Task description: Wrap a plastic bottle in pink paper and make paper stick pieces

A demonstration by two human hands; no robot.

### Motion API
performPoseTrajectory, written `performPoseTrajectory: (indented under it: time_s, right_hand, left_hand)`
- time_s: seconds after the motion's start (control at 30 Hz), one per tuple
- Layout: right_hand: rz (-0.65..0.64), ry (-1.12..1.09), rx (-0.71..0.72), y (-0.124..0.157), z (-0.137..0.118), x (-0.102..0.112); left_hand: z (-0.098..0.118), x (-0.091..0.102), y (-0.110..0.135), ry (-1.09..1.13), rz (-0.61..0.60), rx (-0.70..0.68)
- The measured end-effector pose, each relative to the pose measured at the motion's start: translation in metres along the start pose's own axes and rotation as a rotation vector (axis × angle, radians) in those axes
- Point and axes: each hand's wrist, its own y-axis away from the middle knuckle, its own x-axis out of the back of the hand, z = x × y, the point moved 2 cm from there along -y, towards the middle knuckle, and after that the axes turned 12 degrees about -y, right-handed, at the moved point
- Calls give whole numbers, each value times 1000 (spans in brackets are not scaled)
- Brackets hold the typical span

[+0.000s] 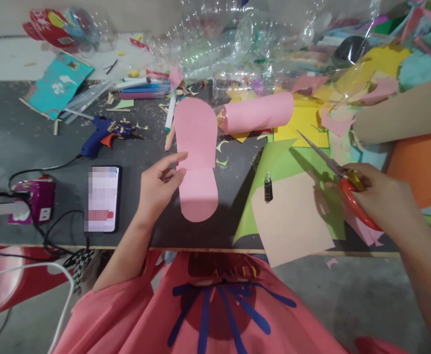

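Note:
My left hand point(161, 182) pinches the left edge of a long pink paper cut-out point(196, 157) with rounded ends, which lies lengthwise over the dark table point(23, 142). My right hand point(379, 199) grips red-handled scissors point(342, 179), blades together and pointing up-left over green paper point(279, 162). A beige paper square point(292, 219) lies beside that hand, overhanging the table's front edge. A bottle wrapped in pink paper point(257, 113) lies just beyond the cut-out.
A phone point(102, 198) lies left of my left hand. A blue glue gun point(100, 135), markers point(145, 88), a purple power strip point(34, 199) with cables, and a small black bottle point(268, 187) are there too. Clear plastic bottles point(230, 39) and coloured paper scraps point(385, 64) crowd the back and right.

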Motion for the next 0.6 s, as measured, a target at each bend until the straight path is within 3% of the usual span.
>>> performPoseTrajectory:
  time_s: [0.1,0.2,0.37,0.5,0.6]
  right_hand:
    - [-31,16,-79,1,8,-5]
    - [-34,14,-58,2,9,-10]
    - [-30,218,140,7,4,-18]
    - [152,473,305,12,-4,-19]
    - [169,277,390,14,-17,-22]
  left_hand:
    - [-10,-4,7,-7,-61,45]
    - [-14,-11,10,3,-119,71]
    - [-14,-18,9,-48,-145,66]
    - [-15,-22,10,-175,-140,3]
    - [-16,-23,10,-234,-111,-92]
